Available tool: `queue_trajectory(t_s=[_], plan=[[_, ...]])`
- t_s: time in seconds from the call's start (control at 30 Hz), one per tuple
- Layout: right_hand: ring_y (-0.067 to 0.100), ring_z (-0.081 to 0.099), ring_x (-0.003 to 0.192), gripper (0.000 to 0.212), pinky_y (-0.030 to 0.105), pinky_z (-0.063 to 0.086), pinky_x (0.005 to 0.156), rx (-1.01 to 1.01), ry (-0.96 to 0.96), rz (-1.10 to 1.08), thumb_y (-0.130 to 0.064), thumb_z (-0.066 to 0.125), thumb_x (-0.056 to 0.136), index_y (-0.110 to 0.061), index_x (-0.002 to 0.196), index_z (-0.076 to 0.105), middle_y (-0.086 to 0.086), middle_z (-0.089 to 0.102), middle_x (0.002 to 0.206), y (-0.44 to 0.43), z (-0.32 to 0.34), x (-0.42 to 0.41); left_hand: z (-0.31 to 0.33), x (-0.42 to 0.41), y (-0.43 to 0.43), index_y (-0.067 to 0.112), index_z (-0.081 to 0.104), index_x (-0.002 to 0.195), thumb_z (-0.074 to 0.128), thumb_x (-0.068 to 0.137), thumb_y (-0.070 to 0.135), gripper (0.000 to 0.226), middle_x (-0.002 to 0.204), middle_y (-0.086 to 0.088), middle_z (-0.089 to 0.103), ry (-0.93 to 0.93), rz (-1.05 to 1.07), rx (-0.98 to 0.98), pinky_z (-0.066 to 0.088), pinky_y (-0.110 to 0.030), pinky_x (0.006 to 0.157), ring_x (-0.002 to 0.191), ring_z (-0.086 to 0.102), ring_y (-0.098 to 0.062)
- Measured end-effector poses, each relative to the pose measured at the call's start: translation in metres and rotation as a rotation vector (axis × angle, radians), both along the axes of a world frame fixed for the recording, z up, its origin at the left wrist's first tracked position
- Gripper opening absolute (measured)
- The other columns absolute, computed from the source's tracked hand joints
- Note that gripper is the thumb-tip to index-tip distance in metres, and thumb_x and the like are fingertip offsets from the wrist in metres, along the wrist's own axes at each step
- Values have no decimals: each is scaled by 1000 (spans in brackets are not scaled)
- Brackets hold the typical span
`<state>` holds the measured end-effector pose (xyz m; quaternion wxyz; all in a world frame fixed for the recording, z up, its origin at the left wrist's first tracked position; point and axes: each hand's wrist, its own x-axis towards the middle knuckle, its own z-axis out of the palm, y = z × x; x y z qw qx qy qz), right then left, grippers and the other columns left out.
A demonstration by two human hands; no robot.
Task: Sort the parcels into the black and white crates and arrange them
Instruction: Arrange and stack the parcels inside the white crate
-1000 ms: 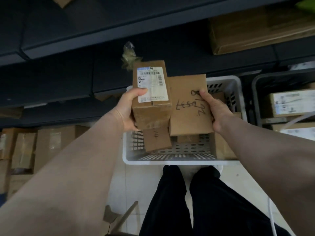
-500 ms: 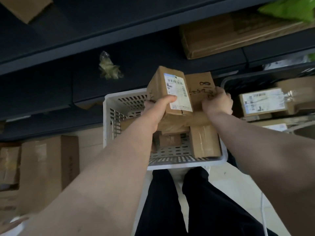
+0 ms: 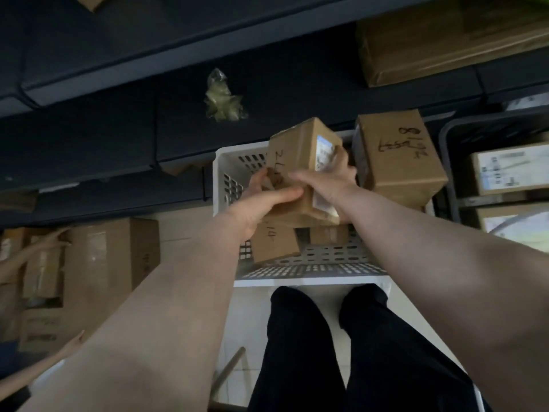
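Note:
Both hands hold one labelled cardboard parcel tilted above the white crate. My left hand grips its near left corner. My right hand clasps its right face over the white label. A second brown parcel with black handwriting rests free at the crate's right side. Smaller boxes lie on the crate floor, partly hidden under my hands. The black crate stands to the right with labelled parcels inside.
Dark shelving runs along the back, with a crumpled plastic bag and a large brown carton on it. Stacked cartons sit on the floor at left, where another person's hands reach in. My legs stand below the crate.
My right hand let go of the handwritten parcel, which now sits at the crate's right, and moved onto the labelled parcel. That parcel has tipped over between both hands.

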<state>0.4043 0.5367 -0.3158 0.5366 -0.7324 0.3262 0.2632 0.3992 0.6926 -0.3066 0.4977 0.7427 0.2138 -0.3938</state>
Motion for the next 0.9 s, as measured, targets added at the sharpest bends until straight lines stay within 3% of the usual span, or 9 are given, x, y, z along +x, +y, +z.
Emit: queue_trajectory(t_s=[0.07,0.17,0.23,0.37,0.47,0.53,0.63,0.83,0.9], plan=[[32,37,128,117,38,45,88,-103,-92,-68,-46,83,60,-37,150,8,6,29,139,8,-9,1,-17,2,24,24,45,144,79,76,48,79,133,-2,58,-5,156,43,40,-40,107,121,53,-22],[29,30,134,121,53,39,105,-356,-265,8,-47,81,55,-42,147,3,5,22,145,23,-24,2,-68,9,58,11,64,120,71,87,29,39,110,-11,68,-16,75,488,54,-37,90,98,64,-26],[28,25,137,122,51,29,112,-514,-339,68,-49,80,55,-39,149,2,6,20,149,33,-33,-1,-93,8,64,9,60,126,75,82,25,49,119,-12,67,38,-30,528,55,-38,93,105,64,-28],[28,25,137,119,49,27,109,-643,-435,75,-51,76,59,-35,152,4,6,20,152,47,-49,-11,-127,-6,50,13,33,150,86,68,38,101,143,-8,50,89,-77,456,47,-35,100,127,53,-30],[27,26,137,117,48,28,108,-676,-478,59,-50,75,60,-33,153,7,5,21,152,47,-51,-12,-145,-16,28,19,-7,158,88,53,56,146,164,-15,10,152,-133,512,27,-51,118,148,19,-36],[27,26,138,118,48,27,109,-682,-479,21,-49,76,59,-33,154,7,5,21,153,39,-50,-12,-149,-20,11,14,-22,153,86,61,58,149,164,-16,-13,195,-204,577,13,-55,121,151,-1,-37],[26,26,138,120,49,28,111,-609,-474,-35,-51,76,58,-33,154,6,2,20,153,21,-49,-12,-154,-24,-9,12,-27,151,85,61,61,152,161,-19,-24,206,-220,650,12,-56,119,151,-4,-39],[23,27,139,120,53,32,110,-541,-472,-10,-52,75,56,-35,154,7,1,22,152,1,-46,-15,-152,-26,-7,16,-25,152,88,60,53,151,161,-20,1,128,-117,702,26,-54,115,146,16,-42],[24,27,140,120,52,31,111,-564,-467,-27,-52,76,57,-34,154,8,2,22,153,-3,-40,-19,-143,-26,-3,17,-26,152,87,64,50,147,160,-22,2,110,-98,713,25,-56,114,146,14,-43]])
